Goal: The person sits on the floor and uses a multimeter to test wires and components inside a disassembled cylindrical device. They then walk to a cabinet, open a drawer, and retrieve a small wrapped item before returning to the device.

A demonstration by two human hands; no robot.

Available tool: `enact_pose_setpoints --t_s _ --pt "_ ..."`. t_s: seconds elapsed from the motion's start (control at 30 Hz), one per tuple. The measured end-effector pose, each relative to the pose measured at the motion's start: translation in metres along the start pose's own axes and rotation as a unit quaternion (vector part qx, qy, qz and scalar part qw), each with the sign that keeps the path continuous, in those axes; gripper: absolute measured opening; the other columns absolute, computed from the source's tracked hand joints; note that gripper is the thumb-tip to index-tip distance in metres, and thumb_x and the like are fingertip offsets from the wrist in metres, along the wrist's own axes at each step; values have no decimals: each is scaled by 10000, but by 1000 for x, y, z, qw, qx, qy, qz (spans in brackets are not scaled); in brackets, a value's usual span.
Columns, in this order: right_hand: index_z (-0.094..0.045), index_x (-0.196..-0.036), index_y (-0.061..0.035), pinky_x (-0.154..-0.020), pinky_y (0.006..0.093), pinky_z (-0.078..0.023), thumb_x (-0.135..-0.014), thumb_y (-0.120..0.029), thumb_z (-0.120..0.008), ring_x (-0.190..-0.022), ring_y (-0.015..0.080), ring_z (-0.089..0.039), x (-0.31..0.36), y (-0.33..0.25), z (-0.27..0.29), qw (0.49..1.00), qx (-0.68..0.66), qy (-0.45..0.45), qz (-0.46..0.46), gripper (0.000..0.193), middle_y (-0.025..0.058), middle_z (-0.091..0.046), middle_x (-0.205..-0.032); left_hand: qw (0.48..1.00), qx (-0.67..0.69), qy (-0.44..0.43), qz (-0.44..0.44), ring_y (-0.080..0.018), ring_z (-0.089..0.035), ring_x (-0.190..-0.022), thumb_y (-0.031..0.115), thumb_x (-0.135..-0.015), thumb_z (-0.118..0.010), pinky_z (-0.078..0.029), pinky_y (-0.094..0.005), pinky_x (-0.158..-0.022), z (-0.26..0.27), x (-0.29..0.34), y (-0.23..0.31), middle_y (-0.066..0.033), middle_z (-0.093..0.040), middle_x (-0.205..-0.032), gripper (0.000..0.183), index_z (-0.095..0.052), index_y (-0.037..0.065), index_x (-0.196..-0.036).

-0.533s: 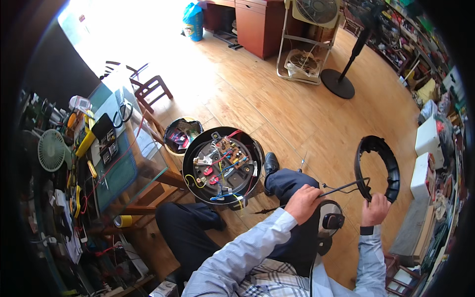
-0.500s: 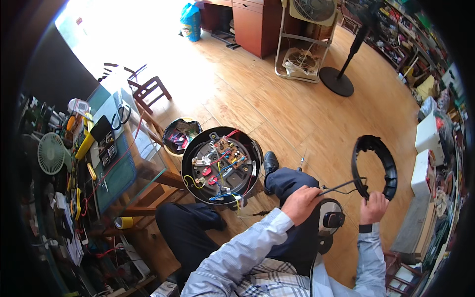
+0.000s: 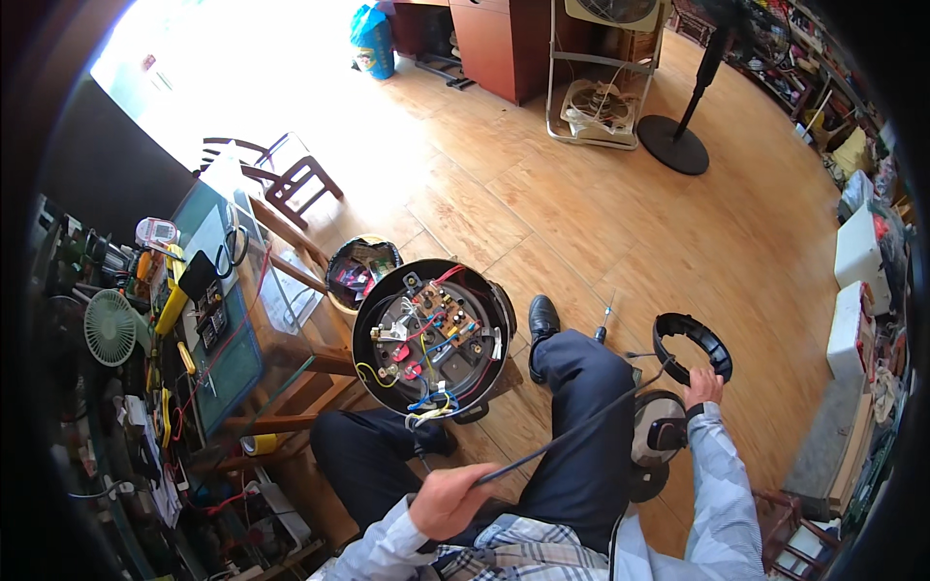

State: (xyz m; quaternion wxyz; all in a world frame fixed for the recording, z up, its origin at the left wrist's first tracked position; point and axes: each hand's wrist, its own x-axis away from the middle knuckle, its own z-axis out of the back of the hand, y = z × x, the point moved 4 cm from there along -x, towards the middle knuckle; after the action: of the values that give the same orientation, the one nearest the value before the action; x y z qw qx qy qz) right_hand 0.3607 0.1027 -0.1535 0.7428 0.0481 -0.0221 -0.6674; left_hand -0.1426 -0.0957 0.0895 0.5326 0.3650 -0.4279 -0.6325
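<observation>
Left hand (image 3: pixel 453 502) clasps a black cord (image 3: pixel 581 424), nearer the body than the open black housing (image 3: pixel 494 305); the cord slants over the right leg (image 3: pixel 593 373) toward the black ring (image 3: pixel 719 351), pinched by the right hand (image 3: pixel 704 387), well apart. Too hard a tug could snag the cord and jerk the ring loose.

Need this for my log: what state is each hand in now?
Left hand: closed, holding the black cord.
Right hand: closed, holding the black ring.

The left fingers (image 3: pixel 473 480) hide a stretch of dark cable (image 3: pixel 552 447); over on the circuit board (image 3: pixel 446 320), parts (image 3: pixel 459 317) too small to tell; and the upper edge clips that beige fan (image 3: pixel 615 10)!
</observation>
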Motion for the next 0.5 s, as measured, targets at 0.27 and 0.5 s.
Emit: enact_pose_setpoints --t_s 0.27,0.5 --pt "-731 -928 -116 -934 524 -491 -960 -115 -567 -1005 318 -726 -46 39 -88 994 78 -68 -45 167 117 -770 -973 999 -21 -36 30 -327 -705 -716 56 -953 -720 -561 -397 -642 39 42 -12 -141 -721 -851 298 -721 45 -1250" --pt "-760 -975 -140 -960 515 -498 -995 -149 -578 -1043 292 -734 -55 46 -144 981 125 -130 -68 183 100 -786 -1008 973 -134 -161 95 -268 -679 -786 134 -974 -730 -513 -389 -700 34 63 -54 -66 -717 -868 368 -716 170 -1340"
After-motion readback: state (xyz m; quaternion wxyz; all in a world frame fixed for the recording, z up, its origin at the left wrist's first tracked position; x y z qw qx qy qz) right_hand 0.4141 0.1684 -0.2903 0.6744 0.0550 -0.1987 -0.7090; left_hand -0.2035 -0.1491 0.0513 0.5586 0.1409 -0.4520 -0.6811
